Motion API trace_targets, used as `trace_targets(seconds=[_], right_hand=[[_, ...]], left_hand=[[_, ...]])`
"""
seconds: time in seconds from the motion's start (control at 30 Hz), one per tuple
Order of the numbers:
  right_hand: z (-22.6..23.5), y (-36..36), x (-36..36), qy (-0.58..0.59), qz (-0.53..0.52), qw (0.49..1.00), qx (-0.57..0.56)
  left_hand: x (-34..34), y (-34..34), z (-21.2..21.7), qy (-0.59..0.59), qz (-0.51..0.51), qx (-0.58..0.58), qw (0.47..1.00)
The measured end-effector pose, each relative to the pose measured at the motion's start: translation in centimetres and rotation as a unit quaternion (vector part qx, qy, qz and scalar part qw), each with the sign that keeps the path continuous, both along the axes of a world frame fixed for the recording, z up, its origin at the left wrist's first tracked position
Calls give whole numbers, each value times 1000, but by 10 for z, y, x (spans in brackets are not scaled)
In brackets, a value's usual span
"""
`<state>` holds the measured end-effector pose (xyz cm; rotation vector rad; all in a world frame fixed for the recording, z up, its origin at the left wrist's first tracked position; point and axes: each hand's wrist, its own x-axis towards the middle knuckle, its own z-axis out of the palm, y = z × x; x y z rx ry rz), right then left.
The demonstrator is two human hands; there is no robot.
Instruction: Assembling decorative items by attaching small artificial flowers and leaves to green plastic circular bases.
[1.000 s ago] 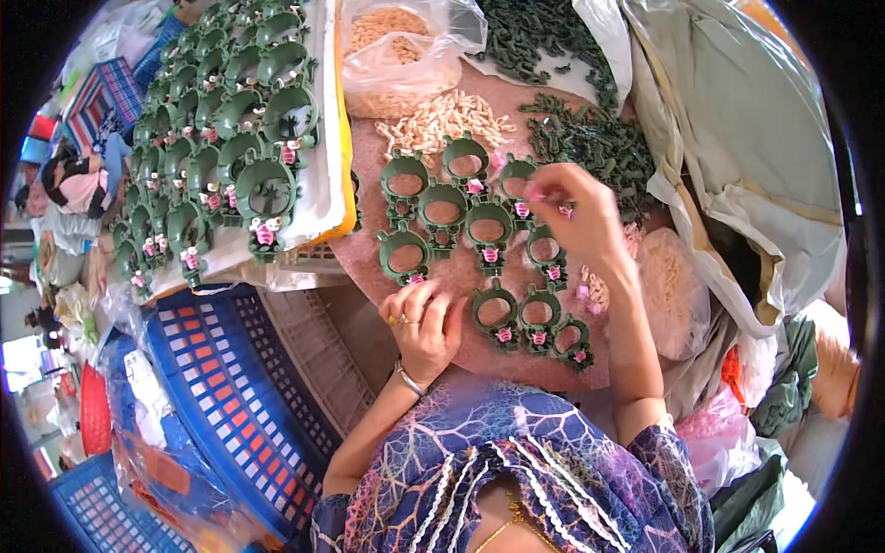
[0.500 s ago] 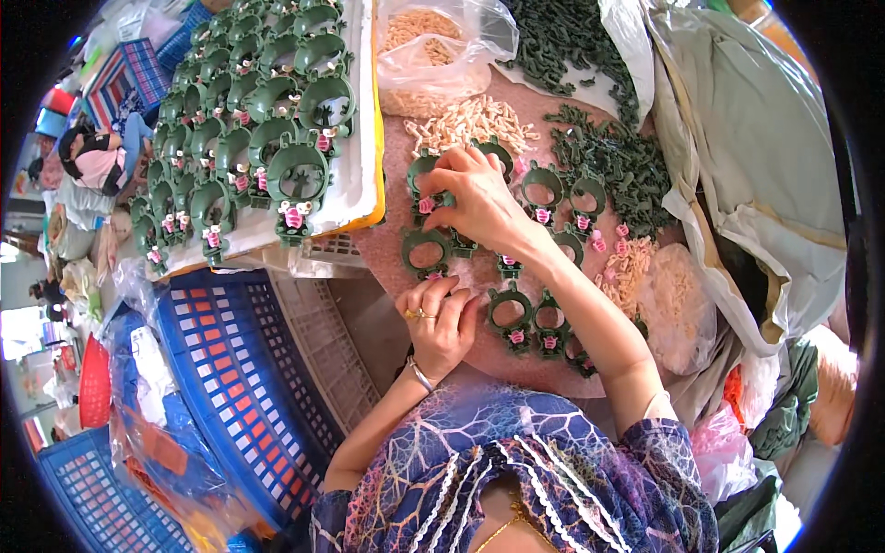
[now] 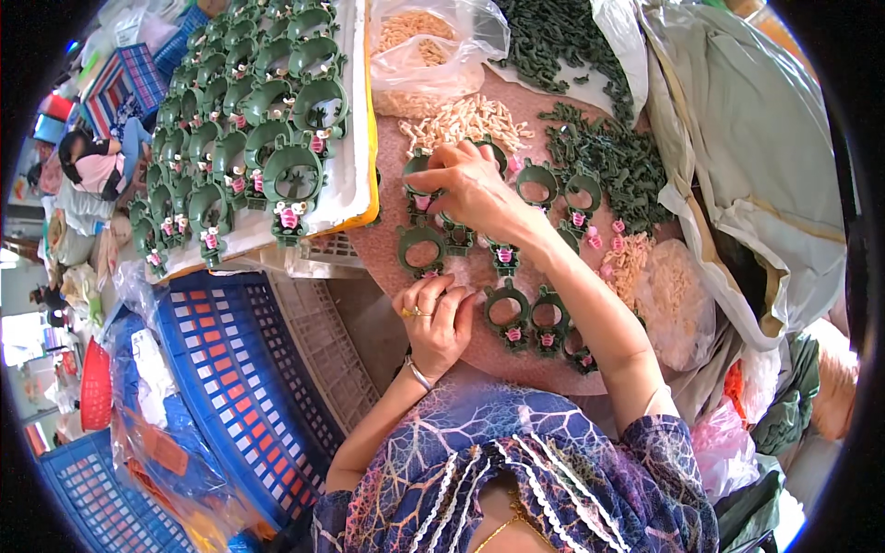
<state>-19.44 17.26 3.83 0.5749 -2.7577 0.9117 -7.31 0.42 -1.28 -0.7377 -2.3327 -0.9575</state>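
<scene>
My right hand (image 3: 479, 192) reaches over the far left of the pink work surface (image 3: 369, 241). Its thumb and index finger are apart, beside a green plastic ring (image 3: 417, 166) with a pink piece (image 3: 422, 200) at its base; the other fingers are bent. Closer to me, my left hand (image 3: 435, 318) is closed at the surface's left edge, fingers curled toward the thumb. Anything inside it is hidden. Just beyond its fingertips lies another green ring (image 3: 420, 251). Several similar rings with pink pieces, such as this green ring (image 3: 506, 309), lie around and under my right forearm.
A white tray (image 3: 355, 166) with a yellow edge bears rows of finished-looking green rings at left. Cream pegs (image 3: 470, 124) and dark green parts (image 3: 613, 166) lie in heaps at the back. A blue basket (image 3: 230, 369) stands lower left, a grey sack (image 3: 747, 157) right.
My right hand has shifted slightly left, its index finger stretching farther out. My left hand has hardly moved. The whole view has shifted slightly.
</scene>
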Motion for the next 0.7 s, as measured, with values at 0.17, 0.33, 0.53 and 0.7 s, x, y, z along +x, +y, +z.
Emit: trace_targets(seconds=[0.17, 0.33, 0.53, 0.7], right_hand=[[36, 36, 16, 35, -55, 997, 49], [73, 95, 80, 58, -220, 966, 123], [40, 149, 152, -82, -307, 931, 179], [16, 130, 155, -103, -334, 925, 148]], left_hand=[[0, 2, 2, -2, -9, 10, 1000], [0, -4, -3, 4, -5, -3, 1000], [0, -2, -3, 6, -15, -3, 1000], [0, -3, -2, 2, -7, -11, 1000]])
